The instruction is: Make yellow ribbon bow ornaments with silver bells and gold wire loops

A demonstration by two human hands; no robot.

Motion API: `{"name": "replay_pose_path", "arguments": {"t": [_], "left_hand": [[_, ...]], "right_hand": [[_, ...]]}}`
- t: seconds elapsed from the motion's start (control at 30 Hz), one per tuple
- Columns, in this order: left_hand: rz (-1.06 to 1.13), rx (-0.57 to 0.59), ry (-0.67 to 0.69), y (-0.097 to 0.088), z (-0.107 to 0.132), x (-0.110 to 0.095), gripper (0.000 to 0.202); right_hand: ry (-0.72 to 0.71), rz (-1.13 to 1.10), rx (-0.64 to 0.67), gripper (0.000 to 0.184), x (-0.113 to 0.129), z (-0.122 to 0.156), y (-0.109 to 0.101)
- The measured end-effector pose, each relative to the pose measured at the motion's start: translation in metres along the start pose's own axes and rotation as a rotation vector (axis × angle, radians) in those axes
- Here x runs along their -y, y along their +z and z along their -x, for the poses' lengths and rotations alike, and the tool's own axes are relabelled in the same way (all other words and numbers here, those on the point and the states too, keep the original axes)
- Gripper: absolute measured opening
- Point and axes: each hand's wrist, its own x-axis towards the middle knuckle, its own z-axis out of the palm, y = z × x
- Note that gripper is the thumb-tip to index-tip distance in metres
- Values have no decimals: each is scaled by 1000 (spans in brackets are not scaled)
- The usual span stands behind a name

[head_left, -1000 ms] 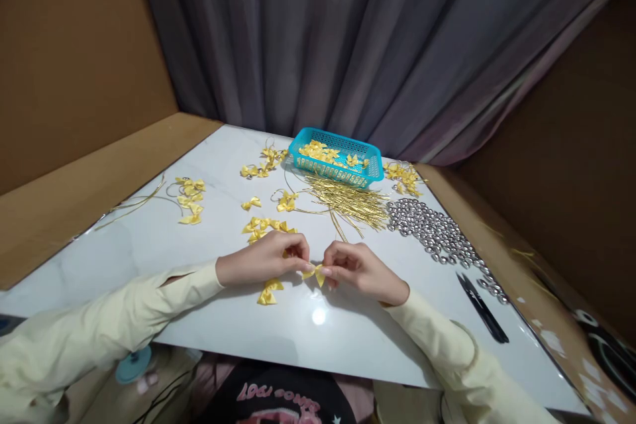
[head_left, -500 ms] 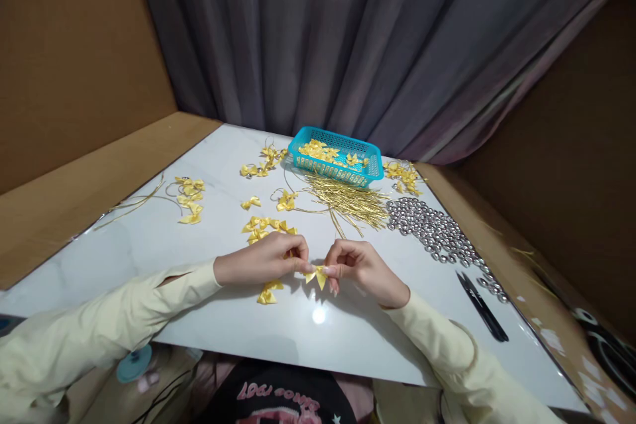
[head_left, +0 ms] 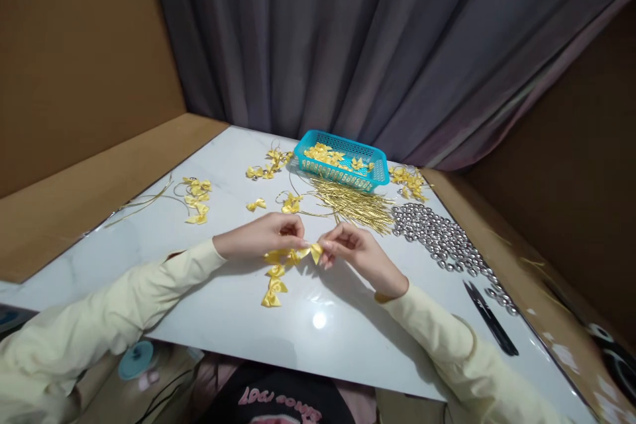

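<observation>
While you hold both hands close together over the middle of the bench [head_left: 238,331], a small yellow bow [head_left: 316,253] sits between your fingertips, its tail hanging down toward you. Your left hand [head_left: 263,236] comes in from the side with thumb and forefinger drawn together, and that grip pinches the bow at its left end. Your right hand [head_left: 365,260] has its thumb and forefinger closed on the opposite end, its other fingers curled beneath; your fingertips hide the exact points of contact. Just below and beside your left hand lies a row of loose bows [head_left: 274,285], partly covered by your fingers at its upper end. Beyond your hands, a single bow [head_left: 256,205] and a bow with a looped cord [head_left: 291,203] rest near each other, with a heap of gold ties [head_left: 354,204] to their right. Behind that heap stands a teal basket [head_left: 381,174] holding more yellow bows, and clusters of corded bows lie on either side of it. Farther to your left you have another corded cluster [head_left: 197,202] beside some gold strands [head_left: 144,202]. To your right spread many shiny silver beads [head_left: 440,232], with a black pointed tool [head_left: 491,319] nearer you. A grey curtain [head_left: 318,33] hangs behind the bench.
</observation>
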Motion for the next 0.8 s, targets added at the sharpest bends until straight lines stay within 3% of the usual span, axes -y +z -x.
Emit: {"name": "replay_pose_path", "arguments": {"t": [0.27, 0.33, 0.6, 0.8], "left_hand": [[-176, -96, -160, -64, -2, 29, 28], [-239, -94, -226, -73, 0, 37, 28], [-509, -138, -477, -78, 12, 34, 16], [-606, -222, -449, -75, 16, 29, 16]], "right_hand": [[-174, 384, 2, 2, -7, -39, 5], [-220, 477, -1, 6, -13, -40, 10], [-275, 638, -11, 5, -25, -39, 15], [-252, 572, -100, 11, -30, -43, 17]]}}
